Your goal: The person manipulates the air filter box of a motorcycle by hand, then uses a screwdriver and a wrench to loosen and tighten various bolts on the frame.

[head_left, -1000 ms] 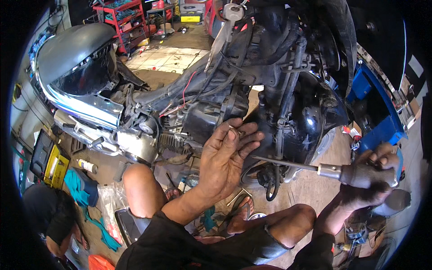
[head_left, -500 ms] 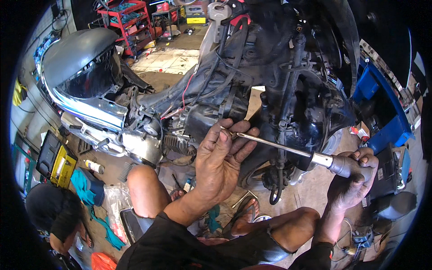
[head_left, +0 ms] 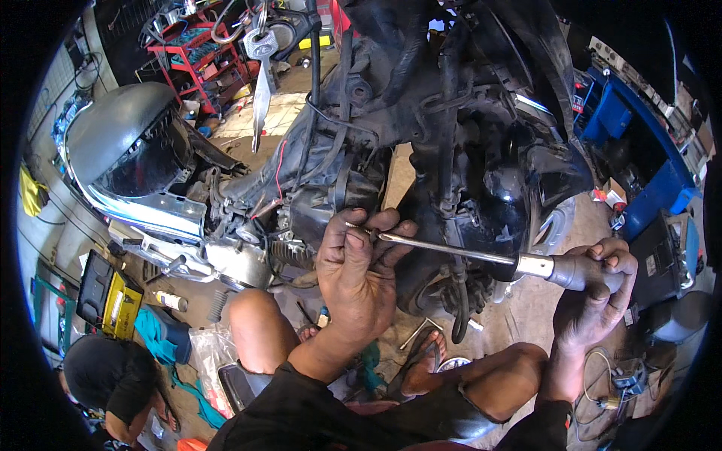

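My right hand (head_left: 590, 308) is wrapped round the dark handle of a screwdriver (head_left: 466, 250), whose bright shank points left. Between the thumb and fingers of my left hand (head_left: 355, 278) is a small screw (head_left: 351, 225), its threaded end poking out past the fingertips. The screwdriver's tip sits at the screw's head, close to my left fingers; whether the two touch is hard to see. Both hands are held up in front of a partly stripped motorcycle (head_left: 361, 150), with its dark frame and cables exposed.
A bunch of keys (head_left: 262, 46) hangs at the upper left. Beyond stands a red tool rack (head_left: 199, 64). At left are a yellow-and-black toolbox (head_left: 120, 304) and a crouching person (head_left: 113, 372). A T-shaped wrench (head_left: 421, 333) lies by my foot; a blue cabinet (head_left: 662, 195) stands right.
The view has shifted, and the motorcycle's front parts and the keys sit further left in it. Both hands keep their grip, with the screwdriver tip still by my left fingers.
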Available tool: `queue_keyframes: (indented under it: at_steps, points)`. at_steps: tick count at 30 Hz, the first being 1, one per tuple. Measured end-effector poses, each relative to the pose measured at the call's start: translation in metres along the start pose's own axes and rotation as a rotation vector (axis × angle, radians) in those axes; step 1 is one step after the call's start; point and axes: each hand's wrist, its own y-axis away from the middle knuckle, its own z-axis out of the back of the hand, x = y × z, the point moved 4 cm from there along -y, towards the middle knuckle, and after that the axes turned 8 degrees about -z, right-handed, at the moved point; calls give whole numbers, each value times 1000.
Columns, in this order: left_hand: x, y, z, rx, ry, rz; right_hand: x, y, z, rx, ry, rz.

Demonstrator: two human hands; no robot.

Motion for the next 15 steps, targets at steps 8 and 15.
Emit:
queue_keyframes:
  at_steps: [8,15]
  points:
    - [11,-2,-1,-15,-71,-62,-15,-2,9,10,13,-61]
    - [24,-2,0,1,-96,-132,-15,4,13,39,21,78]
